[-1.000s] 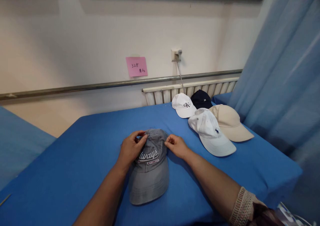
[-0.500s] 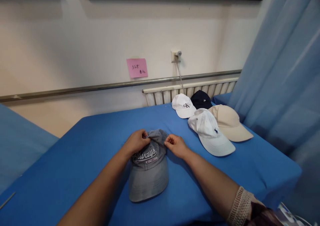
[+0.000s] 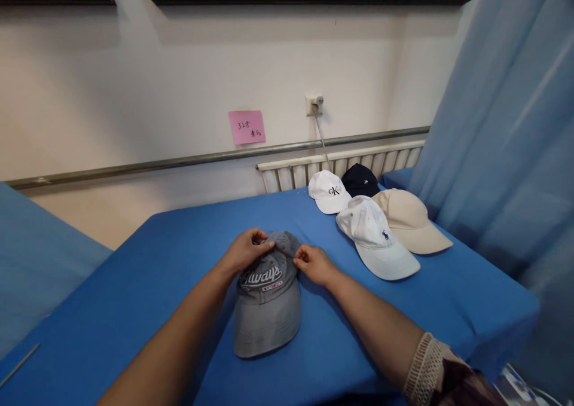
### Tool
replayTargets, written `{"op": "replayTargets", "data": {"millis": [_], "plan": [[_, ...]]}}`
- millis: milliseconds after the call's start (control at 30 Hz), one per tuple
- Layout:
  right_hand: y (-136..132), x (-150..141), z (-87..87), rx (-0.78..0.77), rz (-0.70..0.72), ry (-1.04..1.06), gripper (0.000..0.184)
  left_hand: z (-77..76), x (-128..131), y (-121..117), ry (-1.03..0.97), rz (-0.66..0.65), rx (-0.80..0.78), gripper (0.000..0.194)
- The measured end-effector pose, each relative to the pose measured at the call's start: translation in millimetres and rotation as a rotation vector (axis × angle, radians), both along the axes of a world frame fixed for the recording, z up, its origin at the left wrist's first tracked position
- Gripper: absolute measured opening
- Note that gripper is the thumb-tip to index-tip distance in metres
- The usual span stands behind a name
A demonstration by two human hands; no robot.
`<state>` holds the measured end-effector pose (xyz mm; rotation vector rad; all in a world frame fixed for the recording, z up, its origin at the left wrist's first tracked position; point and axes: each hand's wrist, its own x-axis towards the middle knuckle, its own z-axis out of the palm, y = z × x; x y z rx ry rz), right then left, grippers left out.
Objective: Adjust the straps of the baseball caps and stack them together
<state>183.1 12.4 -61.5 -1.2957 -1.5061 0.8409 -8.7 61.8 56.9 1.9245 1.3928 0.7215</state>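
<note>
A grey baseball cap (image 3: 268, 319) with white "Always" lettering lies on the blue-covered table (image 3: 179, 247), its brim toward me. My left hand (image 3: 246, 252) is at the left of the crown, thumb and fingers closed on the fabric near the top. On the opposite side, my right hand (image 3: 315, 263) pinches the crown's right edge between thumb and fingertips. Right of my hands lies a white cap with a small dark horse-rider logo (image 3: 376, 238), tilted toward the front right.
Behind that are a beige cap (image 3: 415, 223), a white cap with dark letters (image 3: 329, 194) and a navy cap (image 3: 359, 179). A radiator (image 3: 291, 173) and rail (image 3: 201, 159) run along the wall. A blue curtain (image 3: 497, 155) hangs right; a thin stick (image 3: 20, 364) lies front left.
My left hand has shifted its grip along the top of the crown, its thumb now extended over the fabric. The right hand keeps its pinch. The view has tilted up slightly.
</note>
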Motion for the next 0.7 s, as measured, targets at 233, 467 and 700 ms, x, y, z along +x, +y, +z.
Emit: {"op": "replayTargets", "data": {"millis": [233,467,700], "plan": [[-21,-20,25.3,-0.026,-0.124,-0.15,0.031,-8.5,-1,0,-0.178,0.029,-0.126,0.037],[-21,-42,17.0,-0.227,-0.085,-0.064,0.012,-14.8,3,3,-0.168,0.047,-0.093,0.036],[-35,-34,32.8,0.103,-0.064,0.052,0.006,-9.1,-5,12,-0.126,0.075,-0.059,0.04]]}}
